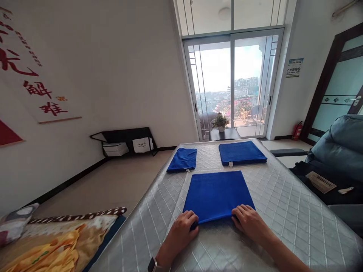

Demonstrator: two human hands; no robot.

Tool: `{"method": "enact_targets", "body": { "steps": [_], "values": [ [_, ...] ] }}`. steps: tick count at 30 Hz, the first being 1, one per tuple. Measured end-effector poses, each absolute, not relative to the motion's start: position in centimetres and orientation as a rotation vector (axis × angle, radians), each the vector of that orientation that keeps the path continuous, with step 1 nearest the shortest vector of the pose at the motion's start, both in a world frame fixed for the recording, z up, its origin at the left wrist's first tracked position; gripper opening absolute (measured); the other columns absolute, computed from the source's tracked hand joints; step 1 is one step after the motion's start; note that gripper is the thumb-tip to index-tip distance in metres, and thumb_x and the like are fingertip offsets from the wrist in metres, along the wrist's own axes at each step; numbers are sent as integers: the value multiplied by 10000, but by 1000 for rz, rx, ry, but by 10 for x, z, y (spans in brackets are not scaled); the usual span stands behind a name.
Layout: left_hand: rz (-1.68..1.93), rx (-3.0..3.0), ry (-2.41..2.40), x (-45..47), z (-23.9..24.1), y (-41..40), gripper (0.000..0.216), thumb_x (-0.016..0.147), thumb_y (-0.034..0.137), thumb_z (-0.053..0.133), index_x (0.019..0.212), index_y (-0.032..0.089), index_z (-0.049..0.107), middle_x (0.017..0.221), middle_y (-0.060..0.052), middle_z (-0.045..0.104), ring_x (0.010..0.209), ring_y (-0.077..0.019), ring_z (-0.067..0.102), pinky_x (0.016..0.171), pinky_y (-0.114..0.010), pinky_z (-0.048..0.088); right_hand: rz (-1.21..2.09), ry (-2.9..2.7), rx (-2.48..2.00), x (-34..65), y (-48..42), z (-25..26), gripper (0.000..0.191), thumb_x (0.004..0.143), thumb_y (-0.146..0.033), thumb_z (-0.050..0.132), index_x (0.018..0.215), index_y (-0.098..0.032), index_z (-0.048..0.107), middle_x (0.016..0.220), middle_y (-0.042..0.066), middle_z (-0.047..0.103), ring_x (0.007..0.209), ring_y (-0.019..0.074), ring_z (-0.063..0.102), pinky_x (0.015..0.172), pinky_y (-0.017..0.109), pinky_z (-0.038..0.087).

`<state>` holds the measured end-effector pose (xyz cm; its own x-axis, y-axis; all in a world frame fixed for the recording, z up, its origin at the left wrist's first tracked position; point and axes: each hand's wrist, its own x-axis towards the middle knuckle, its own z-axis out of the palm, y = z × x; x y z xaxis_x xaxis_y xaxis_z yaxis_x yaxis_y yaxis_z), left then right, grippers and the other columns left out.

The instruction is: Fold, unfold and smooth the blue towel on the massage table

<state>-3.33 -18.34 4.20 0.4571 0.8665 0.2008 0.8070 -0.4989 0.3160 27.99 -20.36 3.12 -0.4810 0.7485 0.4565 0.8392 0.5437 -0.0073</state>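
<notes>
A blue cloth (218,194) lies spread flat in front of me on the silvery quilted table cover (286,204). My left hand (185,226) pinches its near left corner, the fingers curled over the edge. At the near right corner my right hand (246,222) grips the same edge, thumb underneath. Between the hands the near edge is slightly raised and bowed. Beyond it, on the left, rests a smaller folded blue cloth (183,159). A stack of folded blue cloths (242,152) with a white tag sits at the far right.
A potted plant (220,121) stands on a small dark table beyond the far edge. To the right is a dark armchair (337,147) with a cardboard piece (321,182) on it. Low on the left lies bedding with a yellow bag (53,251). A black rack (127,141) stands by the wall.
</notes>
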Motion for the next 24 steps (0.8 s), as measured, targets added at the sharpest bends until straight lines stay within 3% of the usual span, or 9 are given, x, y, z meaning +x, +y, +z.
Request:
{"method": "enact_targets", "body": {
  "steps": [3, 11, 19, 24],
  "values": [
    [509, 2543, 1489, -33, 43, -184, 185, 824, 104, 590, 915, 246, 664, 967, -23, 690, 928, -211, 648, 850, -336, 492, -295, -2437, -1295, 283, -204, 29, 137, 957, -117, 524, 984, -219, 613, 879, 14, 683, 786, 189, 632, 756, 330, 439],
    [654, 2544, 1510, -41, 38, -182, 116, 918, 204, 572, 936, 251, 677, 931, -27, 706, 904, -216, 670, 827, -344, 522, -281, -2456, -1313, 294, -209, 29, 286, 837, -25, 563, 1033, -220, 631, 930, 20, 685, 840, 213, 625, 770, 351, 426],
    [1047, 2649, 1449, -49, 32, -177, 243, 1017, 369, 504, 963, 250, 708, 919, -43, 736, 851, -204, 699, 804, -364, 575, -423, -2359, -1312, 305, -211, 45, 215, 993, -129, 471, 1066, -210, 656, 888, 33, 694, 803, 192, 632, 758, 336, 435],
    [1192, 2799, 1338, -48, 35, -176, 244, 1026, 355, 500, 970, 241, 708, 886, -33, 737, 804, -193, 708, 756, -360, 599, -465, -2344, -1353, 319, -213, 49, 209, 960, -74, 528, 939, -235, 659, 824, 5, 691, 738, 179, 646, 698, 318, 446]
  ]
}}
